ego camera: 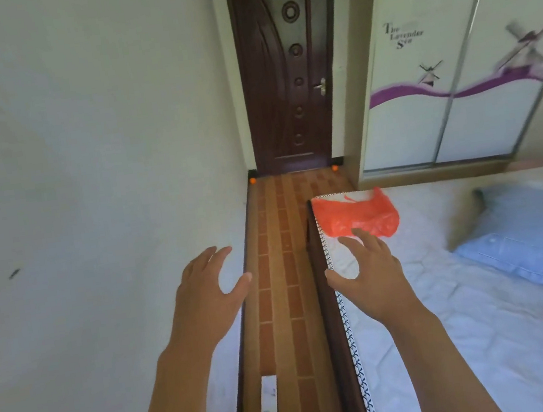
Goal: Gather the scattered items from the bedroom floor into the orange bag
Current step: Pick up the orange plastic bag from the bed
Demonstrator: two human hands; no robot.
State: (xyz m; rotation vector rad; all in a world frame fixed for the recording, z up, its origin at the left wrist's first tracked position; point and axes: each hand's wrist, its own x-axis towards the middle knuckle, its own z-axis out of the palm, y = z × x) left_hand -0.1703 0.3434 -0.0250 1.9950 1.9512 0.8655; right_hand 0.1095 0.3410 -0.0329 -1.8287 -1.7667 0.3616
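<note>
Item: orange plastic bag [358, 217]. We find it lying flat and crumpled on the near corner of the mattress [453, 337], its long axis running across our line of sight, roughly left to right. It lies just ahead of our right hand [366, 271]; the tips of that hand's fingers appear to overlap the bag's near edge, though we cannot tell whether they touch it.

Item: right hand. Fingers spread and relaxed, palm down, grasping nothing.

Item: left hand [206, 288]. Likewise released, fingers straight, holding nothing; it hovers over the floor strip by the wall [67, 163], well apart from the bag, which lies ahead and to its right.

Item: small white box [268, 399]. On the tiled floor [282, 273], behind and below our left hand, long axis running along the strip.

Items: two small orange balls, one at the left [252, 181] and one at the right [335, 168] of the door's [287, 75] foot, far ahead of both hands.

Judgement: the right hand is plainly the nearer to the bag, and we expect it to take the bag first, reaching forward only a little.
</note>
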